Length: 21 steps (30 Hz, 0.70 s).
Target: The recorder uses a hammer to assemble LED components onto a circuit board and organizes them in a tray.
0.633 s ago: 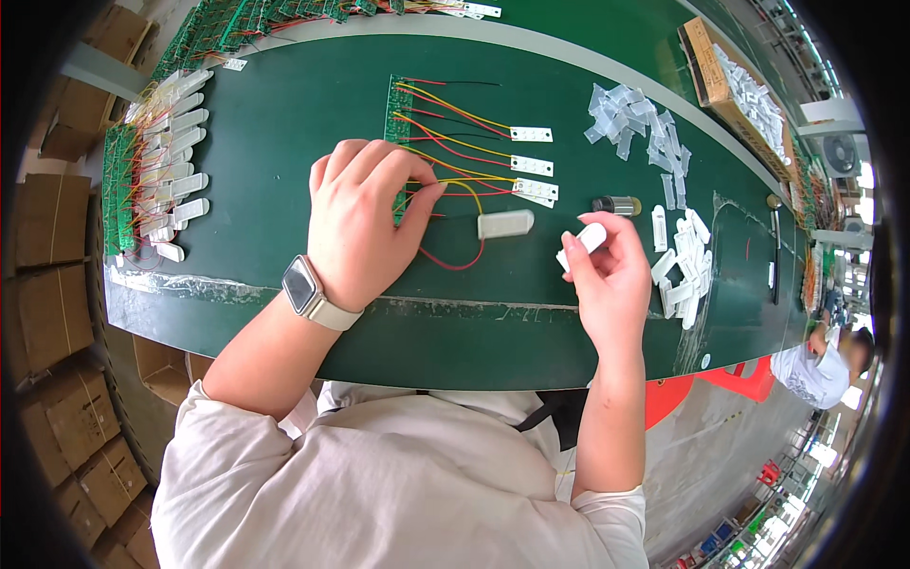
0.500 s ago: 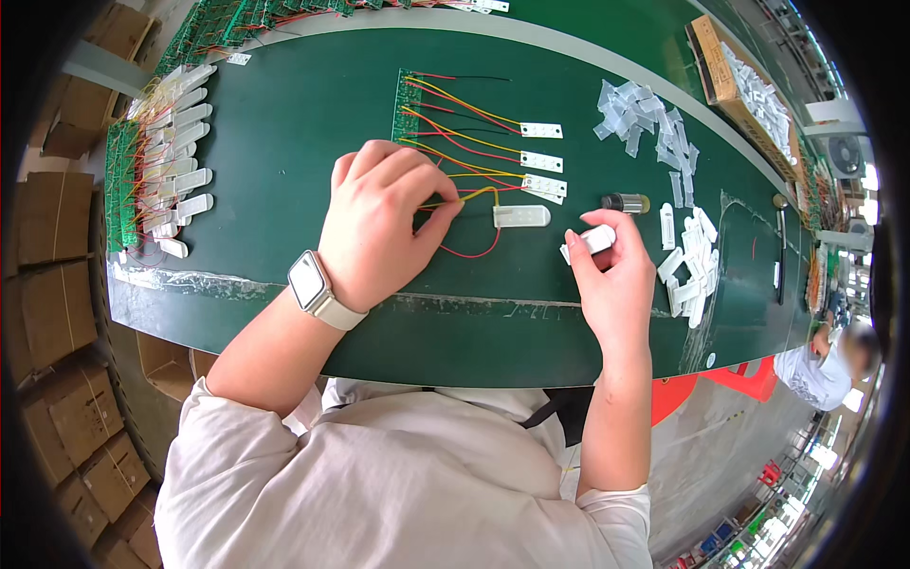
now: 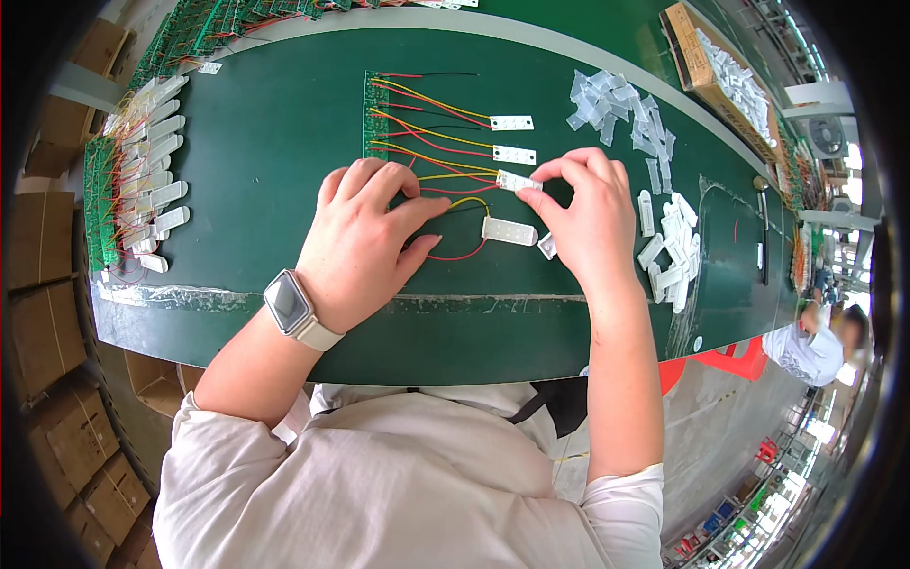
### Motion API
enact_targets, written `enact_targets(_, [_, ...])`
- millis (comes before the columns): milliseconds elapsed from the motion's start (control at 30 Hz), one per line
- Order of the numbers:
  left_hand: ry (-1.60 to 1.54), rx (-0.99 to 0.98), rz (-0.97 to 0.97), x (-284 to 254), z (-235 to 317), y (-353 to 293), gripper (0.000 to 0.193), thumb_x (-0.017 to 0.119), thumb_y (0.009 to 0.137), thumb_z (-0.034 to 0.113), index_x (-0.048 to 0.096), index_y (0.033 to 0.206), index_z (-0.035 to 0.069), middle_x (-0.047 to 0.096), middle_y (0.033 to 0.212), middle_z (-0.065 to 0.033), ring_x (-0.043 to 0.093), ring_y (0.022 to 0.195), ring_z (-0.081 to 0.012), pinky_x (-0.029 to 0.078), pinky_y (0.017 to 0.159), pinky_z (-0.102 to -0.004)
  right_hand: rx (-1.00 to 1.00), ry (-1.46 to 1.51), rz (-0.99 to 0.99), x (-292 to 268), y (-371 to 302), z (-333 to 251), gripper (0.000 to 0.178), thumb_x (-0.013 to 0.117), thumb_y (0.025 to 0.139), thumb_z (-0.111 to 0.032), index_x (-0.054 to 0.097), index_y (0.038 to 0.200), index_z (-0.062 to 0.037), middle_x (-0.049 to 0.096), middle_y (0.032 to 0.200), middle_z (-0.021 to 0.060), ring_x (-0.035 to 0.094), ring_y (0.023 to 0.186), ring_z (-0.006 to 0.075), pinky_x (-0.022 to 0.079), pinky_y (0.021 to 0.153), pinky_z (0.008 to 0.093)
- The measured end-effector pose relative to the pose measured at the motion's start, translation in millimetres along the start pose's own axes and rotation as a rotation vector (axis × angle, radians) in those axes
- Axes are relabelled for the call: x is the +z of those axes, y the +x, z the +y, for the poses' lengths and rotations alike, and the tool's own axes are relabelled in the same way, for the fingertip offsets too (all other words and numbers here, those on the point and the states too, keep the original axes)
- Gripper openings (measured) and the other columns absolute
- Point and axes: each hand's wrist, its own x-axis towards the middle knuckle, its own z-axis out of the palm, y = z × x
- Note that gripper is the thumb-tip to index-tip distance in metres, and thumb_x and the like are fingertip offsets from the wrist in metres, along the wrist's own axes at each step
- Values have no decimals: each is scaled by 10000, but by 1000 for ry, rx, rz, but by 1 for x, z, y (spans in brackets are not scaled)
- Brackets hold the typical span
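right hand (image 3: 588,213) grip pinching a small white led module (image 3: 518,181), left hand (image 3: 365,242) spread flat on red and yellow wires (image 3: 427,156), green worktop (image 3: 275,123)

The left hand (image 3: 365,242) hides part of the red and yellow wires (image 3: 431,156).

surface: green table (image 3: 284,114) | left: stacked cardboard boxes (image 3: 38,247) | right: wall fan (image 3: 827,137)

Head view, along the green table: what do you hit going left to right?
Stack of wired white parts at the left edge → left hand flat on the wires → white strip module → right hand pinching a small white piece → heap of white plastic covers.
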Motion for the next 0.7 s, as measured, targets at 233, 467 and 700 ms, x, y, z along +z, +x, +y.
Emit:
enact_targets(233, [-123,83,-152,-15,-11,2,223,871,748,194,764,934,132,623,1026,-16,607,1056,-245,439,1020,-422,-38,158,-51,-14,-7,-6,180,877,779,-164,731,864,-103,686,959,16,587,981,236,502,862,374])
enact_targets(467, [-103,31,144,-12,-7,8,304,860,760,139,725,1031,158,663,1036,-7,605,1002,-248,442,931,-400,254,921,-131,-29,-12,-19,151,796,936,-126,747,1014,-7,738,860,9,606,730,19,451,591,182])
enact_targets(700, [-97,115,283,0,8,9,381,870,711,102,736,1061,169,642,1013,-22,586,989,-256,453,885,-384,350,1150,-196,-36,-11,-31,200,764,964,-132,746,1101,13,770,932,57,702,829,74,496,665,193])
